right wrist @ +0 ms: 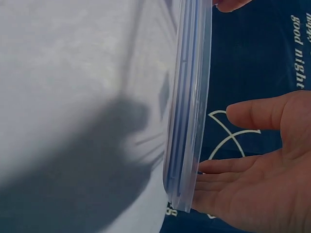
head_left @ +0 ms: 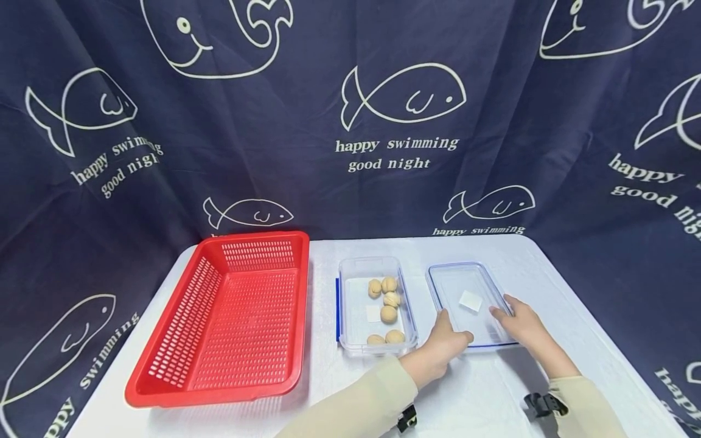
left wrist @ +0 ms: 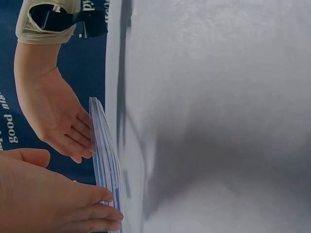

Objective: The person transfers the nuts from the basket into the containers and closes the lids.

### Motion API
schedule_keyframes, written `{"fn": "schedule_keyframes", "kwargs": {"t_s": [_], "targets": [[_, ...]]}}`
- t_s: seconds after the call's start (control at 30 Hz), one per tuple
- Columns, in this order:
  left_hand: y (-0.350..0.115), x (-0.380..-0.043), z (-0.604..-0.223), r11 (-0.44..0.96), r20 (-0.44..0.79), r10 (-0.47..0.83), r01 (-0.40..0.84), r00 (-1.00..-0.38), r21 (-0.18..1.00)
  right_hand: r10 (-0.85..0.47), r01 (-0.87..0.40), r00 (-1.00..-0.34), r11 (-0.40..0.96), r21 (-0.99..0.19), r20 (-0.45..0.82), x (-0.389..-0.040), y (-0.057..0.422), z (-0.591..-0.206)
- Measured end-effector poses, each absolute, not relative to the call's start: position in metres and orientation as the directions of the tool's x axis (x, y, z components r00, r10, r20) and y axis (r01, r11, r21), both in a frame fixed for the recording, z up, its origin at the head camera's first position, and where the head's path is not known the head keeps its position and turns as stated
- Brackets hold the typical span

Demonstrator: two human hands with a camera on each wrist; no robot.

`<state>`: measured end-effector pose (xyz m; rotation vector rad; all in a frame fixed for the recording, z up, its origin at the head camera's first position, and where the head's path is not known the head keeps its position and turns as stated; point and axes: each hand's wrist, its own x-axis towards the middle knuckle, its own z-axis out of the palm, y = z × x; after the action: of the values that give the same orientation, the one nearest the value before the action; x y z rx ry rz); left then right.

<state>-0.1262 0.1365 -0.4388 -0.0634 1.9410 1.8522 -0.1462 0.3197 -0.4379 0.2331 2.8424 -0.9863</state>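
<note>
A clear plastic lid point(head_left: 465, 328) with a blue seal lies between both hands at the right of the table. My left hand point(head_left: 440, 347) touches its left edge with fairly straight fingers, the thumb held away. At the opposite edge, the straight fingers of my right hand point(head_left: 524, 325) meet the lid, seen edge-on in the right wrist view point(right wrist: 187, 107); that thumb stands apart from it. Whether the lid is off the cloth I cannot tell. Left of it stands a clear plastic box point(head_left: 353, 298), uncovered, with several walnuts point(head_left: 389, 314) inside.
A large red plastic basket point(head_left: 298, 340) with slotted walls stands at the left. White cloth point(head_left: 323, 377) covers the table. Behind it hangs a dark blue curtain point(head_left: 306, 152) with fish drawings. A blue side flap point(head_left: 337, 310) sticks out at the box's left.
</note>
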Motion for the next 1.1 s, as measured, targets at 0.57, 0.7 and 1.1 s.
{"fn": "schedule_keyframes", "kwargs": {"t_s": [0.57, 0.7, 1.1], "targets": [[0.113, -0.125, -0.406, 0.076, -0.313, 0.245, -0.304, -0.917, 0.95, 0.069, 0.117, -0.993, 0.761, -0.638, -0.1, -0.154, 0.299, -0.416], [0.098, -0.128, -0.398, 0.065, -0.314, 0.231, -0.308, -0.921, 0.949, 0.043, 0.09, -0.995, 0.76, -0.644, -0.088, -0.158, 0.287, -0.41], [0.043, -0.136, -0.385, 0.032, -0.289, 0.214, -0.289, -0.933, 0.957, -0.011, 0.038, -0.998, 0.71, -0.703, -0.065, -0.171, 0.237, -0.395]]}}
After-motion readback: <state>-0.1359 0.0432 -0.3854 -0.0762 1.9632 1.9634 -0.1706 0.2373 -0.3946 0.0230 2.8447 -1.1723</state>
